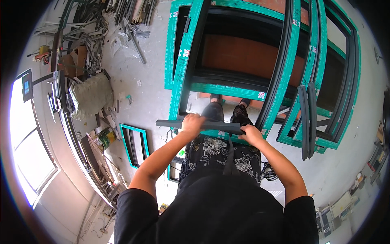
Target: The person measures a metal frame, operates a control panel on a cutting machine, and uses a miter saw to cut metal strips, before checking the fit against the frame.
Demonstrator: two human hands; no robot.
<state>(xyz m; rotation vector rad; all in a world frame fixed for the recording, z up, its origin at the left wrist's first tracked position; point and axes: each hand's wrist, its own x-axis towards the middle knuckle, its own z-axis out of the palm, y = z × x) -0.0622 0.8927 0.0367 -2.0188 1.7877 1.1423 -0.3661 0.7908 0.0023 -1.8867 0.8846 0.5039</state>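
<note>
A dark grey straight profile strip [217, 126] lies crosswise before my waist, over the near edge of a large window frame [182, 83] covered in green protective film. My left hand [192, 125] is closed over the strip left of its middle, and the strip's left end sticks out past it. At the strip's right end, my right hand [252, 134] has its fingers closed on it. Whether the strip touches the frame under it I cannot tell.
More green-filmed frames [321, 53] stand at the right, with two dark curved-looking strips [307, 120] resting on them. A small green-edged frame [135, 145] lies on the floor at left. Offcuts [87, 34] pile up at the upper left; a coiled black cable [269, 171] is beside my right leg.
</note>
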